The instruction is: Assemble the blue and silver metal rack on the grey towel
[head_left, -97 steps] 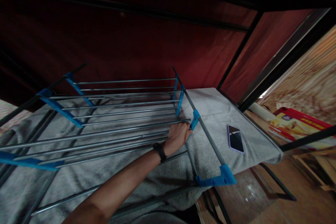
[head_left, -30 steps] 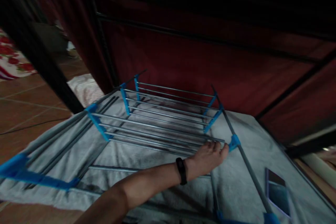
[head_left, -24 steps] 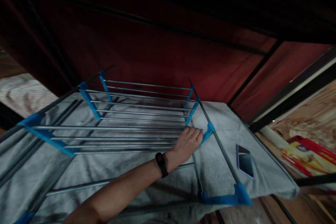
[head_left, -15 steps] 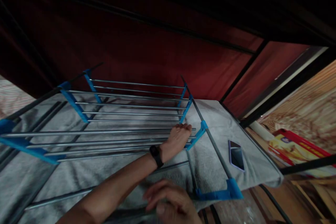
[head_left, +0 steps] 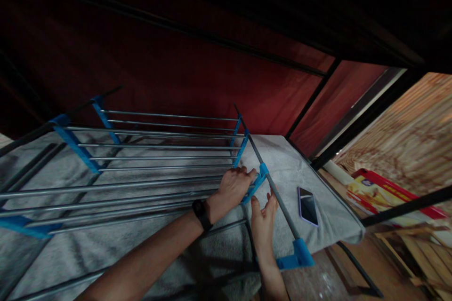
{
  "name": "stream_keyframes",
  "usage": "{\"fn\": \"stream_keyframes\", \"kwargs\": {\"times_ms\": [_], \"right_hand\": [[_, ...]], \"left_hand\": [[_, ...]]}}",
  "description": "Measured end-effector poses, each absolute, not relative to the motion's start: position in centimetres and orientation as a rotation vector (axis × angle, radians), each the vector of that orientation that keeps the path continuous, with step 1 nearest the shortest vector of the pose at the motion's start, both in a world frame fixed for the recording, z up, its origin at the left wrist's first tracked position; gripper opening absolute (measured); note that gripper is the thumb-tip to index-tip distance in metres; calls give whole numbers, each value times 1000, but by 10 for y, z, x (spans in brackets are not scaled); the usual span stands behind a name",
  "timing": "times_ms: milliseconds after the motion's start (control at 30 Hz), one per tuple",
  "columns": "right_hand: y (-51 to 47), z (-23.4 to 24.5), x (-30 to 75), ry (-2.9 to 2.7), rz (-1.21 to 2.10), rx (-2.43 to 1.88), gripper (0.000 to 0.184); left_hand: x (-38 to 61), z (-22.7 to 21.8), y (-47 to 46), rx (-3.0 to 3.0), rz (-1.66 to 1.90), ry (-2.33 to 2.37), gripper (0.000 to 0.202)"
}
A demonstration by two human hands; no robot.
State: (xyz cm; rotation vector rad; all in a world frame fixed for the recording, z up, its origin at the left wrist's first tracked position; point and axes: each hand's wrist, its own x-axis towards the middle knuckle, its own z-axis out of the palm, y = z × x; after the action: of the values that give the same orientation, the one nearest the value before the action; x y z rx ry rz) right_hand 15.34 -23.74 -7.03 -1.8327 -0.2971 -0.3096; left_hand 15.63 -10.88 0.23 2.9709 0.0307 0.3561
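Note:
A rack of metal tubes with blue plastic brackets lies over a grey blanket. My left hand (head_left: 236, 187), with a black watch on its wrist, is closed over the right end of the metal tubes (head_left: 148, 182). Its fingers lie right beside a blue bracket (head_left: 254, 187). Just below that bracket is my right hand (head_left: 264, 218), thumb and fingers apart, the fingertips reaching behind the side pole (head_left: 282, 204). Whether they touch the pole or bracket I cannot tell. At the pole's near end sits a blue corner piece (head_left: 300, 255).
On the grey blanket (head_left: 328, 225), right of the pole, lies a phone (head_left: 308, 206). Black frame bars (head_left: 388, 115) run along the right side. Beyond them are a red and yellow box (head_left: 384, 193) and a wooden crate (head_left: 416, 254). Behind the rack hangs red cloth (head_left: 197, 75).
My right hand has moved up from the lower middle to the bracket and side pole. My left hand stays at the tube ends. The whole view has shifted slightly.

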Motion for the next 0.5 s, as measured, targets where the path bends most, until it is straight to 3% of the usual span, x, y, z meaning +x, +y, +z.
{"fn": "stream_keyframes", "kwargs": {"times_ms": [300, 500], "right_hand": [[-218, -60, 195, -370, -291, -1744, 52], [-211, -58, 196, -338, -312, -1717, 57]], "left_hand": [[161, 8, -116, 2942, 411, -56, 22], [165, 5, -113, 2857, 377, 4, 20]]}}
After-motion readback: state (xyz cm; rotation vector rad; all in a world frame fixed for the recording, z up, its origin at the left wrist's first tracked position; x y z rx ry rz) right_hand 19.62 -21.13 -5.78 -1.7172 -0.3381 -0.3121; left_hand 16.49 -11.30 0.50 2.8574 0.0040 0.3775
